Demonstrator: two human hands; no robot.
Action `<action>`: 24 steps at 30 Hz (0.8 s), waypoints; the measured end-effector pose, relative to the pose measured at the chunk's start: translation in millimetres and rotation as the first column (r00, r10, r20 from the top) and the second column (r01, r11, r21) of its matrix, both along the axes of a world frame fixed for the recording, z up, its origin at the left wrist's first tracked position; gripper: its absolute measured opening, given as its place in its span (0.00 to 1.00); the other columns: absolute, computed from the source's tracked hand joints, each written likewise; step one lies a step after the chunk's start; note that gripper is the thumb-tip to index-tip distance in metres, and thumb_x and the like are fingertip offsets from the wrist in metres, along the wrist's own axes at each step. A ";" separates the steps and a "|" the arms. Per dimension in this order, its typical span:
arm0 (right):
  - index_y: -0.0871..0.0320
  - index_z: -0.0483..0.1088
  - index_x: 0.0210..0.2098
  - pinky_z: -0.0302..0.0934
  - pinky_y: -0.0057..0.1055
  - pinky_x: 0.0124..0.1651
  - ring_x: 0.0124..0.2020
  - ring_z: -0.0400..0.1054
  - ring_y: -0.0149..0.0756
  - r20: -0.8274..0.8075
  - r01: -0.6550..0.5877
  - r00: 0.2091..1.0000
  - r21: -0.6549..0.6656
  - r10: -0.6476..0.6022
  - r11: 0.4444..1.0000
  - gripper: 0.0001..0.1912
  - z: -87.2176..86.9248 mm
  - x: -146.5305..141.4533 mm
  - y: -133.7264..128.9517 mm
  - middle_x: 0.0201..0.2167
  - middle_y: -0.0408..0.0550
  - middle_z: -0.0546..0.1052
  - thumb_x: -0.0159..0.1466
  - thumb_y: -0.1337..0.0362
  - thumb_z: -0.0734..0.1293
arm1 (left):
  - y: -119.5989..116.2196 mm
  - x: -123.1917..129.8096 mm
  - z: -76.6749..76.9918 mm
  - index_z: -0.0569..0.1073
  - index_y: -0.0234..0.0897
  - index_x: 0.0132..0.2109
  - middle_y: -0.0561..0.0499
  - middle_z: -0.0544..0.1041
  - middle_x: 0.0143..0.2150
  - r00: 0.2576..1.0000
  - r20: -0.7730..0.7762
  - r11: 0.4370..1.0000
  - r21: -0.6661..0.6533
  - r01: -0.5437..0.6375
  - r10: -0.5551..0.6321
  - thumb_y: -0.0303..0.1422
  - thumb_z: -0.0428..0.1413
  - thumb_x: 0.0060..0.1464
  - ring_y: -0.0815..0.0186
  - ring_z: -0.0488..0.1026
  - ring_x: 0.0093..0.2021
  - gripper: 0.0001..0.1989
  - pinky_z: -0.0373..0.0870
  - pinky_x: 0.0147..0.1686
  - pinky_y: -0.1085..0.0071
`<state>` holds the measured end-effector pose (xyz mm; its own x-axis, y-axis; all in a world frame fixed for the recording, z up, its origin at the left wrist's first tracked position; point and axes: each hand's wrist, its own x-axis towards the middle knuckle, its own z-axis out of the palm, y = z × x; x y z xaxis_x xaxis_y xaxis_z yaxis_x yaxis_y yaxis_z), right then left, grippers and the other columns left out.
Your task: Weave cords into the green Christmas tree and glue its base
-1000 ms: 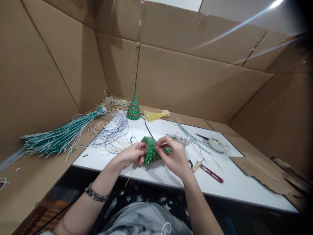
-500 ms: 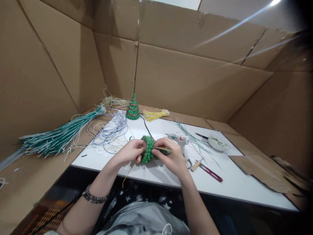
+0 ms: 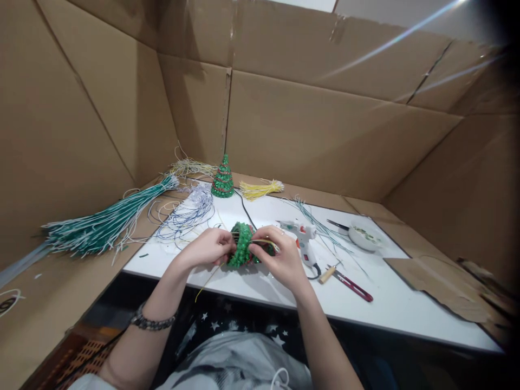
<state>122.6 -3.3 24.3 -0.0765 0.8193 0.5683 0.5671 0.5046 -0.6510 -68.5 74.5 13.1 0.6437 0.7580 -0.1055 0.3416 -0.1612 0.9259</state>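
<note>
A green beaded Christmas tree (image 3: 242, 246) with red bead trim lies on its side between my hands, its wide base towards the left. My left hand (image 3: 215, 246) is closed at the edge of that base; its fingertips are partly hidden, and thin strands show beside them. With thumb and fingers pinched, my right hand (image 3: 280, 254) holds a yellowish cord (image 3: 264, 242) against the tree's other side. Another yellow cord end (image 3: 203, 288) hangs below my left hand over the table edge. The narrow part of the tree is mostly behind my right hand.
A finished beaded tree (image 3: 222, 179) stands at the back, beside yellow cords (image 3: 261, 189). Left lie green-and-white cords (image 3: 109, 222) and blue-white cords (image 3: 184, 214). Right are a glue gun (image 3: 303, 233), red-handled snips (image 3: 353, 287), a wooden-handled tool (image 3: 327, 274) and a bowl (image 3: 363, 240).
My left hand has shifted slightly left, from gripping inside the base to its outer edge. The cord in my right hand now bows upward. The view has moved a little.
</note>
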 end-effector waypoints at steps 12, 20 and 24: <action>0.56 0.71 0.32 0.64 0.29 0.37 0.33 0.70 0.33 0.003 -0.018 1.000 0.022 0.018 1.000 0.03 -0.9 -4.2 5.4 0.32 0.44 0.75 0.59 0.70 0.68 | 10.0 -28.6 2.1 0.71 0.35 0.26 0.55 0.70 0.18 0.971 -0.191 0.982 0.151 -0.115 0.143 0.36 0.54 0.50 0.71 0.63 0.15 0.09 0.58 0.19 0.75; 0.55 0.71 0.32 0.67 0.30 0.38 0.34 0.72 0.34 -0.020 -0.015 1.000 -0.014 0.015 1.000 0.04 -1.3 -5.8 6.8 0.33 0.45 0.76 0.59 0.70 0.68 | 19.2 -60.9 2.3 0.71 0.35 0.27 0.53 0.72 0.19 0.949 -0.247 0.972 0.176 -0.154 0.195 0.35 0.55 0.49 0.69 0.66 0.17 0.08 0.60 0.21 0.73; 0.55 0.74 0.35 0.68 0.31 0.39 0.36 0.74 0.35 -0.065 -0.053 0.997 -0.059 0.049 0.997 0.02 -0.5 2.1 4.1 0.35 0.46 0.78 0.61 0.67 0.68 | 17.2 -56.8 5.5 0.74 0.35 0.33 0.51 0.76 0.26 0.978 -0.187 0.979 0.193 -0.059 0.096 0.36 0.55 0.53 0.66 0.72 0.26 0.09 0.66 0.26 0.73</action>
<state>124.7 0.8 23.9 -0.0846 0.8483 0.5226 0.4981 0.4903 -0.7152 -125.3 91.7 18.6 0.5633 0.8228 -0.0757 0.5298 -0.2894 0.7972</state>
